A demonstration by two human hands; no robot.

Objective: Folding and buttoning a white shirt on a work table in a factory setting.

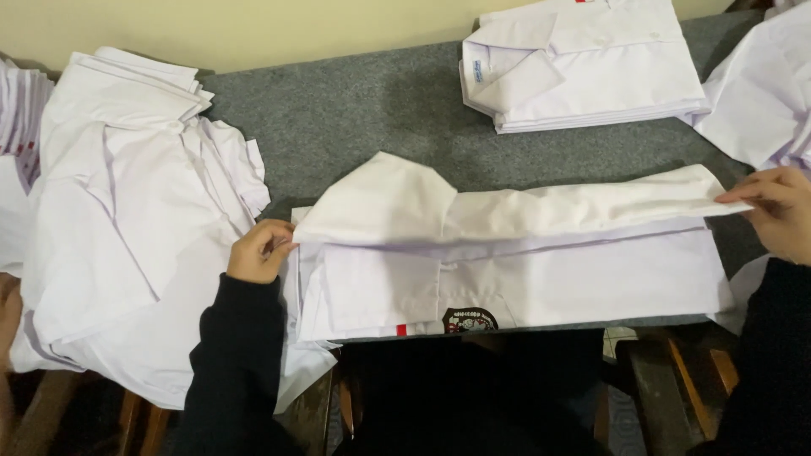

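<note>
A white shirt (541, 270) lies flat across the grey felt-covered table (355, 110), with a dark badge and a small red strip near its front edge. One side of it is folded over lengthwise, and a short sleeve sticks up at the left. My left hand (258, 251) pinches the folded edge at the shirt's left end. At the right end, my right hand (777, 211) grips the tip of the same fold. Both arms wear dark sleeves.
A loose heap of white shirts (127, 211) covers the table's left side and hangs over its edge. A neat stack of folded white shirts (583, 63) sits at the back right. More white cloth (764, 84) lies at the far right. Wooden furniture shows below the table.
</note>
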